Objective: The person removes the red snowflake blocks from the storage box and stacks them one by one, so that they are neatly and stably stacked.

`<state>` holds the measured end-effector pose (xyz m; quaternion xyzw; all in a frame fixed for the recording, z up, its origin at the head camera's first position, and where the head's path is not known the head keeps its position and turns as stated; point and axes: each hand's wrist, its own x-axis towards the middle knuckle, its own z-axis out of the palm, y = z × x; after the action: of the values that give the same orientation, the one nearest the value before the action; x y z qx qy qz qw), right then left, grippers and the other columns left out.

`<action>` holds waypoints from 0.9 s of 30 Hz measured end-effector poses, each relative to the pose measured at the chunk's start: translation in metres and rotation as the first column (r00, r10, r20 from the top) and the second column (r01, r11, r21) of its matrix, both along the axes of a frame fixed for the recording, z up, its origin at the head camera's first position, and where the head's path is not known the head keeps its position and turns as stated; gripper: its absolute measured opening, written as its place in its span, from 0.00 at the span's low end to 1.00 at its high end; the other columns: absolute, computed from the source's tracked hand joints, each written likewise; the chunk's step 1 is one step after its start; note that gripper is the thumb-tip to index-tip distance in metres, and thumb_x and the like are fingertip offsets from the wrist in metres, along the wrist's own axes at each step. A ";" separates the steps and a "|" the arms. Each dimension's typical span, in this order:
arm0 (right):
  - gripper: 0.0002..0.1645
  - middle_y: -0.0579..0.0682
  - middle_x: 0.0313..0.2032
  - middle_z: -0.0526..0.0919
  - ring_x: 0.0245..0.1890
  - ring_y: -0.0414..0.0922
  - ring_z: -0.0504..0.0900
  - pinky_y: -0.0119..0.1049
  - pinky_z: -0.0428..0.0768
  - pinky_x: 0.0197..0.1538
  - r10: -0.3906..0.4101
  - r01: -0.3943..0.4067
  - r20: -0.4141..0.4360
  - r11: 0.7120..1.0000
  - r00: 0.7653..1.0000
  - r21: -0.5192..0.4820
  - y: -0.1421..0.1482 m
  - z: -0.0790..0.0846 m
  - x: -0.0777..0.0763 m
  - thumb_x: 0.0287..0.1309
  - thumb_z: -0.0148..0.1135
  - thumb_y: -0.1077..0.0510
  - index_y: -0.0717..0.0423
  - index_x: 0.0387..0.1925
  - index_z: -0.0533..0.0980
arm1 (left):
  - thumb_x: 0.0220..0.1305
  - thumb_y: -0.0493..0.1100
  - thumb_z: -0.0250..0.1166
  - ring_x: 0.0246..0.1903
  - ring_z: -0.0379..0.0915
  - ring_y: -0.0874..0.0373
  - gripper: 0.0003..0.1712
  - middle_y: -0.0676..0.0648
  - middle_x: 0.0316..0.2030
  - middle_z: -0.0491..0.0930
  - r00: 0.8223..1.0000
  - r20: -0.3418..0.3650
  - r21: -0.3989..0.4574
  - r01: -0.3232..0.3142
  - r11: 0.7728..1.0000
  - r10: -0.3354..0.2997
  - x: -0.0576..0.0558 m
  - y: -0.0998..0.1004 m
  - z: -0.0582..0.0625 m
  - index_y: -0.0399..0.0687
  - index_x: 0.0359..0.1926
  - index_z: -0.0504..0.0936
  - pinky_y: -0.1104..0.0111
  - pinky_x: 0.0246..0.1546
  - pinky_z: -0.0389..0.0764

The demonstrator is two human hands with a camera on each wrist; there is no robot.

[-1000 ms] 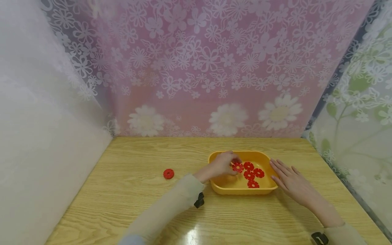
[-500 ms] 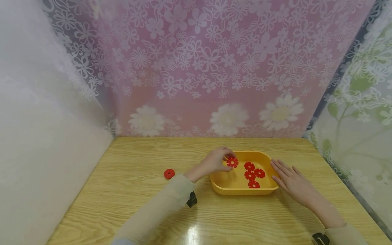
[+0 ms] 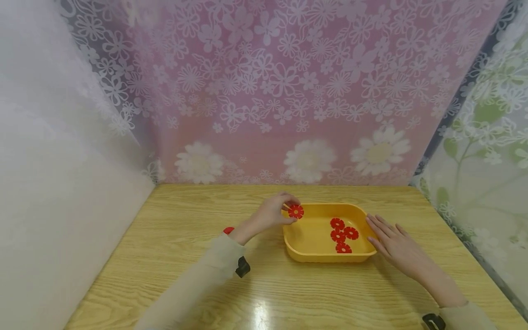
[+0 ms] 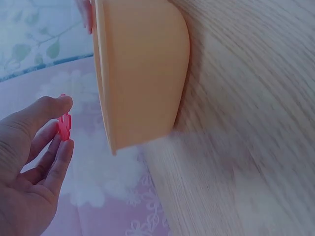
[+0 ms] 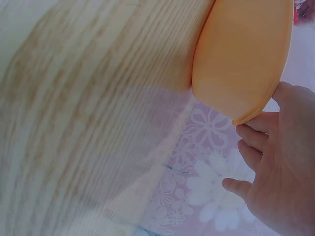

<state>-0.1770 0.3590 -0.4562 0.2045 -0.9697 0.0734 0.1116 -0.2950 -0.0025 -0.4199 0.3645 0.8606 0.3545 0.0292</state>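
Observation:
My left hand [image 3: 270,213] pinches a red notched building disc [image 3: 295,211] between thumb and fingertips, over the left rim of a yellow plastic basin [image 3: 330,257]. The left wrist view shows that disc [image 4: 64,125] edge-on, above the level of the basin's rim. Several more red discs [image 3: 338,236] lie in the right half of the basin. My right hand [image 3: 398,247] rests with straight fingers against the basin's right rim; in the right wrist view its fingertips touch the rim's edge. Another red disc [image 3: 228,230] lies on the table, partly hidden behind my left forearm.
The basin stands on a wood-grain table [image 3: 185,206]. A pink flowered curtain [image 3: 264,114] hangs along the back edge, a white sheet [image 3: 74,160] at the left and a leafy-patterned one [image 3: 482,160] at the right. Both wrists wear dark straps.
My left hand has lifted the pinched disc away from the other discs and moved left to the basin's left rim. The right hand has stayed at the right rim.

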 end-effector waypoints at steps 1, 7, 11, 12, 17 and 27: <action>0.37 0.61 0.74 0.63 0.74 0.59 0.60 0.68 0.58 0.70 -0.001 0.001 0.002 1.000 1.000 0.000 0.000 0.000 0.000 0.74 0.56 0.50 0.62 0.75 0.61 | 0.60 0.38 0.75 0.51 0.79 0.52 0.24 0.45 0.52 0.79 1.000 0.004 0.003 -0.004 1.000 0.004 -0.001 -0.004 0.000 0.41 0.57 0.81 0.64 0.55 0.82; 0.36 0.60 0.74 0.62 0.75 0.58 0.59 0.68 0.57 0.71 -0.005 0.005 0.018 1.000 1.000 -0.003 0.000 0.001 0.001 0.75 0.55 0.49 0.61 0.76 0.60 | 0.58 0.37 0.76 0.50 0.79 0.50 0.26 0.43 0.52 0.80 0.999 -0.028 0.021 -0.031 0.999 0.031 -0.005 -0.031 0.000 0.39 0.57 0.80 0.58 0.54 0.83; 0.36 0.61 0.74 0.63 0.75 0.58 0.60 0.69 0.58 0.70 -0.001 0.001 0.010 1.000 1.000 0.001 0.000 0.002 0.001 0.75 0.55 0.49 0.62 0.76 0.61 | 0.57 0.37 0.77 0.49 0.80 0.50 0.27 0.43 0.51 0.80 0.996 -0.055 0.032 -0.068 0.997 0.070 -0.005 -0.049 0.000 0.40 0.57 0.81 0.58 0.53 0.83; 0.36 0.61 0.74 0.63 0.75 0.58 0.60 0.69 0.59 0.70 0.000 0.000 0.004 1.000 1.000 0.003 0.000 0.002 0.001 0.75 0.55 0.49 0.62 0.76 0.61 | 0.57 0.37 0.77 0.49 0.80 0.50 0.27 0.44 0.51 0.80 0.995 -0.061 0.026 -0.078 0.997 0.080 -0.005 -0.053 0.001 0.40 0.57 0.81 0.58 0.53 0.83; 0.37 0.61 0.74 0.63 0.75 0.58 0.59 0.68 0.58 0.71 -0.002 0.002 0.000 1.000 1.000 0.003 0.001 0.000 0.000 0.74 0.55 0.49 0.61 0.76 0.60 | 0.57 0.39 0.77 0.50 0.80 0.50 0.27 0.44 0.52 0.81 0.990 -0.061 0.019 -0.123 0.992 0.124 -0.007 -0.074 0.002 0.40 0.58 0.81 0.59 0.53 0.84; 0.37 0.61 0.74 0.62 0.76 0.56 0.57 0.66 0.54 0.73 0.001 -0.001 0.004 1.000 1.000 0.005 0.001 -0.003 0.000 0.74 0.55 0.49 0.61 0.77 0.59 | 0.57 0.37 0.77 0.50 0.80 0.51 0.26 0.45 0.51 0.80 0.981 -0.042 0.023 -0.188 0.982 0.188 -0.002 -0.104 0.003 0.41 0.57 0.82 0.62 0.51 0.84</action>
<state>-0.1771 0.3604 -0.4593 0.2052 -0.9700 0.0714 0.1090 -0.2974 -0.1061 -0.4171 0.2895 0.8883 0.3556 -0.0265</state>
